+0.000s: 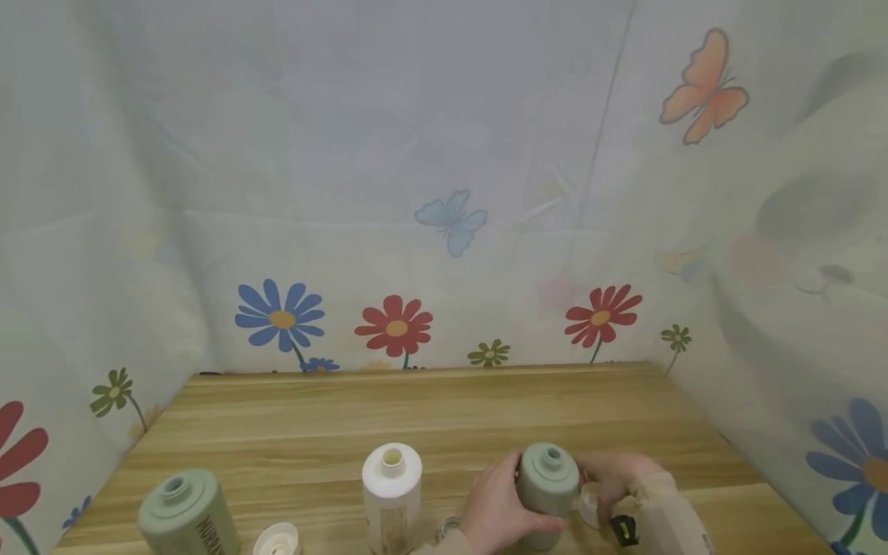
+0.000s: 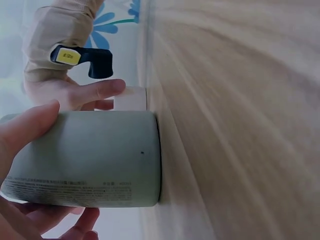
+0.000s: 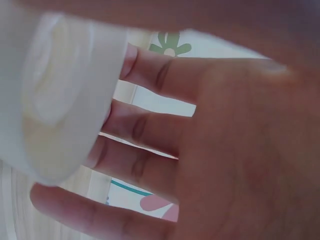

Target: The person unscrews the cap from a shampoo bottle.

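Observation:
A sage-green bottle [image 1: 548, 489] with a bare, uncapped neck stands upright on the wooden table. My left hand [image 1: 494, 509] grips its body, thumb across the near side and fingers around the other. In the left wrist view, the base of this bottle [image 2: 100, 155] meets the tabletop and small print shows on its side. Just right of the bottle, my right hand [image 1: 613, 472] holds a white cap [image 1: 590, 505] by its rim, down at the table. The right wrist view shows the hollow inside of that cap [image 3: 107, 95], with the fingers curled along its edge.
An uncapped white bottle [image 1: 391, 486] stands left of my left hand. Another uncapped green bottle [image 1: 183, 512] is farther left, with a white cap [image 1: 277, 539] lying beside it. Partly hidden behind my left hand is a small round piece [image 1: 449, 526]. A printed curtain [image 1: 444, 293] rises behind the table.

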A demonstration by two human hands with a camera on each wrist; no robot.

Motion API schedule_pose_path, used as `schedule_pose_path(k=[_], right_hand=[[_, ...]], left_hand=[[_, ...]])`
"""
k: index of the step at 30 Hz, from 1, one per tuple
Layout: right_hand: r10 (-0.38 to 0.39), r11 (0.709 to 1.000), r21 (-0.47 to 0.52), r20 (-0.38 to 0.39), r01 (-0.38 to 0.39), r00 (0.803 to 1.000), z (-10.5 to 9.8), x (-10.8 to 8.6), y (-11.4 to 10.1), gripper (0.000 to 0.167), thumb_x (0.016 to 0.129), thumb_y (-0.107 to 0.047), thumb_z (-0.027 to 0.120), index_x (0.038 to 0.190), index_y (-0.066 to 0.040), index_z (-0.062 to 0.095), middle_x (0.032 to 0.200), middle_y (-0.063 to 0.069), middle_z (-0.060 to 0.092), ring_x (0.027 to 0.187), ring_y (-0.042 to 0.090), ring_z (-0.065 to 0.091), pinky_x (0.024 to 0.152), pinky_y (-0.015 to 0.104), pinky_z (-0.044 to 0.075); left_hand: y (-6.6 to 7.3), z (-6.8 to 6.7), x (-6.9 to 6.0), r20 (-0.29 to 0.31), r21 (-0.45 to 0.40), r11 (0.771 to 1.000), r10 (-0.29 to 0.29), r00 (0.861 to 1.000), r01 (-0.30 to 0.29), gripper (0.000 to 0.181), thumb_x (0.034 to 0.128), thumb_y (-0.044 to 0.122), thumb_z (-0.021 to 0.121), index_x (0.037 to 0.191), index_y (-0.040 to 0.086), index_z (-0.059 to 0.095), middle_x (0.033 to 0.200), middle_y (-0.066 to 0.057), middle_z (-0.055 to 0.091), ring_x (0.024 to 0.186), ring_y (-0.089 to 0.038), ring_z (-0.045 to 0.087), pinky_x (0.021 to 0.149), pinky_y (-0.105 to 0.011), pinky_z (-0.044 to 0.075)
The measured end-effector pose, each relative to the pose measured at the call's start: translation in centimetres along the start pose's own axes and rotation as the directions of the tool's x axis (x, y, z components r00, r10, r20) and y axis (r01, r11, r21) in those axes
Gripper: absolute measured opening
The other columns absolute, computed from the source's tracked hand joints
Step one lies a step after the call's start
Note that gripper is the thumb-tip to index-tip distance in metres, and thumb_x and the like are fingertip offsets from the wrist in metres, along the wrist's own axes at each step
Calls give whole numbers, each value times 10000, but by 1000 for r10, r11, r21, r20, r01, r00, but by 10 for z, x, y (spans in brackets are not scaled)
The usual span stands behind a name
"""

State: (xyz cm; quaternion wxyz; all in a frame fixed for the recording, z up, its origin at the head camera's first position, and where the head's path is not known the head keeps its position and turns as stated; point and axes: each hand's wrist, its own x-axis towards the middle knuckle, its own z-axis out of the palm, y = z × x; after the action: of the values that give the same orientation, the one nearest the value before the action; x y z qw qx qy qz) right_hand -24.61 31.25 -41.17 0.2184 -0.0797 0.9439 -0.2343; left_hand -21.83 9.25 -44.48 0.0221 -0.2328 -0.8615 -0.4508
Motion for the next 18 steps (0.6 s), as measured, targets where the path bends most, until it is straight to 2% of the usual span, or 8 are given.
schedule_pose_path(k=[2,4,8,10,12,16,18], right_hand=[[6,1000,18,15,-6,1000,-2,1,-1,764,516,123,795,1154,-248,597,1231,25,628,1190,367,537,999,681,344],[-36,998,54,33,34,999,-5,1,0,783,535,109,796,1214,-219,582,1288,60,607,1235,390,507,1021,688,319],[-120,991,56,22,118,993,-14,-4,2,583,607,13,791,1132,-112,568,1149,110,598,1067,346,545,890,582,438],[-125,992,33,-15,126,992,-19,-9,4,494,645,-51,799,1072,-93,554,1053,119,573,968,302,537,791,516,461],[-136,991,14,-44,136,990,-24,-15,7,477,681,-88,799,1082,-65,542,1053,147,562,957,315,536,764,502,469],[-152,988,-37,-144,148,978,-30,-23,11,538,744,-154,794,1202,-35,539,1197,206,586,1093,421,549,858,591,473],[-213,976,-98,-207,196,955,-32,-27,12,600,772,-197,780,1276,-10,513,1274,243,564,1166,465,523,905,624,452]], left_hand=[[0,0,1,-7,43,999,5,1000,-5,765,588,469,894,1233,222,564,1092,83,673,951,-124,609,812,-311,463],[0,0,2,-11,77,997,11,1000,-10,778,592,477,889,1242,213,552,1088,78,668,955,-138,606,827,-328,462],[0,1,2,-9,95,995,9,1000,-8,845,599,459,890,1299,176,510,1118,47,653,996,-176,595,871,-370,457],[1,0,1,9,89,996,3,1000,-4,916,603,451,892,1356,162,457,1180,31,625,1058,-196,579,927,-409,447],[4,-1,0,36,80,997,2,999,-5,1000,605,440,894,1418,155,387,1261,6,584,1140,-228,549,988,-462,424],[12,-6,-2,79,75,997,31,996,-37,1081,632,460,875,1487,206,264,1402,-2,476,1293,-257,452,1073,-520,371],[18,-10,-4,81,93,992,76,994,-84,1056,669,477,846,1494,220,239,1442,-1,438,1335,-243,414,1096,-510,356]])
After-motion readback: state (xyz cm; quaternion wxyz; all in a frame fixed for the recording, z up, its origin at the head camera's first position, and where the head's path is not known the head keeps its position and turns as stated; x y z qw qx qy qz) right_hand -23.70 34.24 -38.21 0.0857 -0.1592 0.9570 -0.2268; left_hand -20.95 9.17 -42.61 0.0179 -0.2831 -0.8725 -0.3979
